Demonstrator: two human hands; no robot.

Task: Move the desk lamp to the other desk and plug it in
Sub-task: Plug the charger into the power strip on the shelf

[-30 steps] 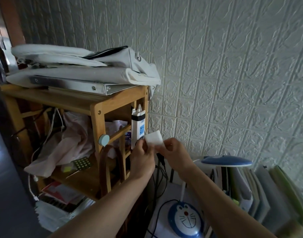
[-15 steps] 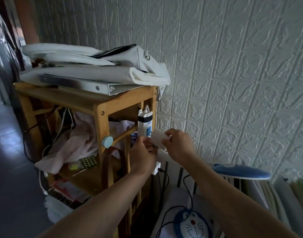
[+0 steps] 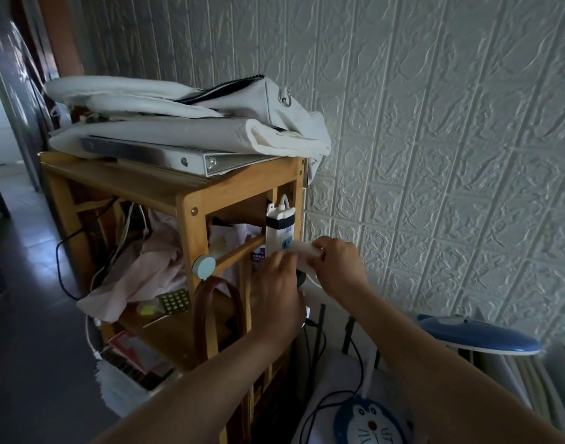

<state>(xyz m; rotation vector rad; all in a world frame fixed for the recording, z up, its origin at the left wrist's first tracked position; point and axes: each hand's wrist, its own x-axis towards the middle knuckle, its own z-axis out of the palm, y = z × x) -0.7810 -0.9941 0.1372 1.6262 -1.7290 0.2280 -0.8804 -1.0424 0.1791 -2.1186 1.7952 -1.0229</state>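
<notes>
The desk lamp stands at the lower right, with a blue oval head (image 3: 476, 336) and a round blue cartoon-cat base (image 3: 367, 423). Its black cord (image 3: 326, 402) runs up toward my hands. A white power strip (image 3: 279, 229) is strapped upright to the post of the wooden shelf (image 3: 191, 238). My left hand (image 3: 274, 296) wraps around the strip's lower part. My right hand (image 3: 335, 264) pinches a white plug block (image 3: 302, 249) and holds it against the strip's face. The sockets are hidden behind my fingers.
On top of the shelf lie a white bag (image 3: 242, 100), folded cloth and a grey binder (image 3: 165, 155). A brown bag handle (image 3: 217, 315) hangs from a blue knob (image 3: 204, 265). Pink cloth and cables fill the shelf. The textured white wall (image 3: 434, 155) is right behind.
My right hand has brought the white plug block left and down onto the power strip. My left hand stays on the strip. The view has moved closer and to the left.
</notes>
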